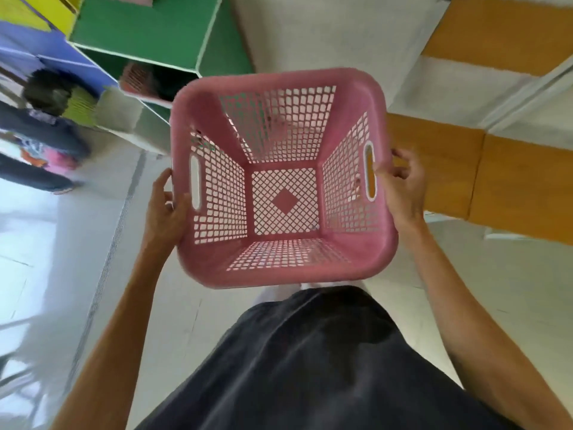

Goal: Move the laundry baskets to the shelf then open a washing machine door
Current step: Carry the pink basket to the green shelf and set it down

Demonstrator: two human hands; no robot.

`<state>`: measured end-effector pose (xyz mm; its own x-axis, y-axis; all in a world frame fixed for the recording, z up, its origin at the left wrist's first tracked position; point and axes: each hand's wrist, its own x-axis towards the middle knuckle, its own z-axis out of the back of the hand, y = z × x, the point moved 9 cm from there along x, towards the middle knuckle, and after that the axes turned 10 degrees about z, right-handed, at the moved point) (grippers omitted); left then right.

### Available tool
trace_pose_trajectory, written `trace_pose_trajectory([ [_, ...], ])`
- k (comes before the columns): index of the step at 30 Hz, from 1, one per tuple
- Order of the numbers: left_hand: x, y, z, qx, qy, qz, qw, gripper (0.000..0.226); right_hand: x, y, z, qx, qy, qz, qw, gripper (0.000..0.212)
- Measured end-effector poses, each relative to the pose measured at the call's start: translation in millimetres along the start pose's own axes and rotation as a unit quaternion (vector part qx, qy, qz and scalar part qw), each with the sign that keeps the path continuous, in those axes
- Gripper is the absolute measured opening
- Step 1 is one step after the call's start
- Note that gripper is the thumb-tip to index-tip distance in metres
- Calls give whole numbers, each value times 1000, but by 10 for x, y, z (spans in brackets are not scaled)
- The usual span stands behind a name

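An empty pink plastic laundry basket [347,88] with lattice walls hangs in the air in front of my body. My left hand [166,209] grips its left rim beside the handle slot. My right hand [403,187] grips the right rim at the other handle slot. Ahead and to the left stands the shelf [139,29] of green, blue and yellow cubbies. Another pink basket [136,79] sits in one green cubby. No washing machine shows in this view.
A person in dark clothes [40,131] stands at the far left by the shelf. Orange and white wall panels [511,181] run along the right. A pale tiled floor [62,259] with a drain strip lies below.
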<state>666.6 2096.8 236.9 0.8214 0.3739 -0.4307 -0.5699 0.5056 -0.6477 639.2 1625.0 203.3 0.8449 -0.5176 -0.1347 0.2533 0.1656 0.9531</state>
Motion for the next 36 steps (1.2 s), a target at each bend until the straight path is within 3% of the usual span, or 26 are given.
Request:
trace_pose_trajectory([
  [4,805,-505,-402,33,26,-18,999,52,388,-185,-50,0,-63,-31,998,41],
  [8,1569,-734,-954,65,55,-26,996,53,837,-529,-215,-47,-74,-45,995,46],
  [14,2714,-568,-1814,143,107,-29,983,49,1584,-1335,-766,-145,-33,-121,981,33],
  [20,3733,-165,-2709,178,166,-7,970,45,2255,-2428,-1378,-264,90,-229,933,30],
  [27,4621,73,-3552,225,205,-37,952,29,2824,-3287,-1908,-269,203,-299,893,18],
  [36,5006,356,-3939,230,236,5,944,51,3061,-3692,-2146,-284,202,-312,884,32],
])
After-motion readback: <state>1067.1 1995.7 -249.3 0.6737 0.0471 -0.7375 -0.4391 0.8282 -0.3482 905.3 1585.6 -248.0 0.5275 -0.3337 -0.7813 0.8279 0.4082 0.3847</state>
